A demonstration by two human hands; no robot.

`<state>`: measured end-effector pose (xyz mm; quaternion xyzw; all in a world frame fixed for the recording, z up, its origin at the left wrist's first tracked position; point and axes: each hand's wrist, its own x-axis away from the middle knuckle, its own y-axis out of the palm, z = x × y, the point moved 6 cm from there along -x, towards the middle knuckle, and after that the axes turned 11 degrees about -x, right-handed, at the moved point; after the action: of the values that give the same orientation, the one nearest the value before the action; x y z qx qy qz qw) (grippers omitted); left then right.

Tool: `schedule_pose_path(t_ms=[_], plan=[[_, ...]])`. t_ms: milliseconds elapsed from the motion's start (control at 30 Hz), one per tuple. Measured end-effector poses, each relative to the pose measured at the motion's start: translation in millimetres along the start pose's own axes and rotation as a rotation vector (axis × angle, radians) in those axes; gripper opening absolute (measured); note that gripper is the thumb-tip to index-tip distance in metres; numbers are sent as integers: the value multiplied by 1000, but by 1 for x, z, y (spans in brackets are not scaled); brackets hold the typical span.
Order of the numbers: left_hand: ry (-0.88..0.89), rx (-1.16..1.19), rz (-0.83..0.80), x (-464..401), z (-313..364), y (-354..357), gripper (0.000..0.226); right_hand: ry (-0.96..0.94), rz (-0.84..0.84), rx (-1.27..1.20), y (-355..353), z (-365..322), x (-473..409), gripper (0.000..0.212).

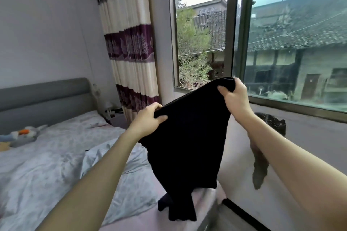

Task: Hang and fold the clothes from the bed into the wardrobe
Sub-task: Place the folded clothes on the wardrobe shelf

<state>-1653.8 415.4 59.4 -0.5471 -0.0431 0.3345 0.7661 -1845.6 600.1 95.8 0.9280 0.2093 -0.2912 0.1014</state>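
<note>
Gripping black garment [187, 136] top edge: left hand [148, 120], right hand [234, 97], fingers curled.

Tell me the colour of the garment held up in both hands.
Plain black garment, with no visible pattern; the head view shows it.

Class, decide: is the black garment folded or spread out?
Spread out: left hand and right hand grip the black garment's top edge apart; it hangs open.
</note>
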Motion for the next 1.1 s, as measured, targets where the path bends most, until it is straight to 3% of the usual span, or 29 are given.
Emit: schedule_pose_path(t_ms=[67,233,300,467,600,767,900,1000,1100], plan=[[70,-100,3,1,31,-23,21,-1,40,11,-32,-20,0,14],[133,-281,199,2,90,-68,30,-82,99,16,-88,-63,-1,12],[56,-231,71,-3,99,-53,38,10,66,136,-102,-53,0,11],[-145,3,-402,11,84,51,55,515,-79,265,-133,38,56,19],[-46,118,-654,45,75,107,50,692,-69,142,-161,89,110,16],[-134,209,-576,44,81,121,46,642,-27,60,-175,98,118,18],[-338,515,-424,34,108,131,40,493,6,-9,-155,74,112,16],[-419,762,-446,33,126,138,27,338,-54,-58,-131,55,126,7],[-435,813,-452,31,132,139,18,282,-147,-176,-111,50,140,16]])
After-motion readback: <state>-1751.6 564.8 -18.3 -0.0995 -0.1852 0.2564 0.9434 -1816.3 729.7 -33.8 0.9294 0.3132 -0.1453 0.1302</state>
